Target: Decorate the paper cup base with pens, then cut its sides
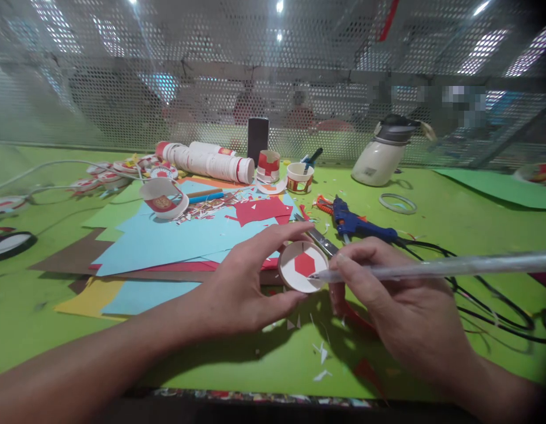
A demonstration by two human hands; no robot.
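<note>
Between the thumb and fingers of my left hand [246,280] is a paper cup base [295,280], a round white disc with its flat face turned toward me. A red paper hexagon [304,264] sits at the middle of that face. My right hand [400,306] grips a clear-barrelled pen [453,265], whose tip meets the white face by the hexagon's lower right edge. A short dark line runs from the hexagon's top toward the rim. Behind the hands lie scissors [321,240], partly covered by my right hand.
Coloured paper sheets [149,241] with scraps spread at left. A stack of paper cups [206,162], a loose cup [165,199] and a dark phone [257,138] are farther back. A blue glue gun [356,224], its black cable, a tape ring [397,203] and a white flask [381,153] are right.
</note>
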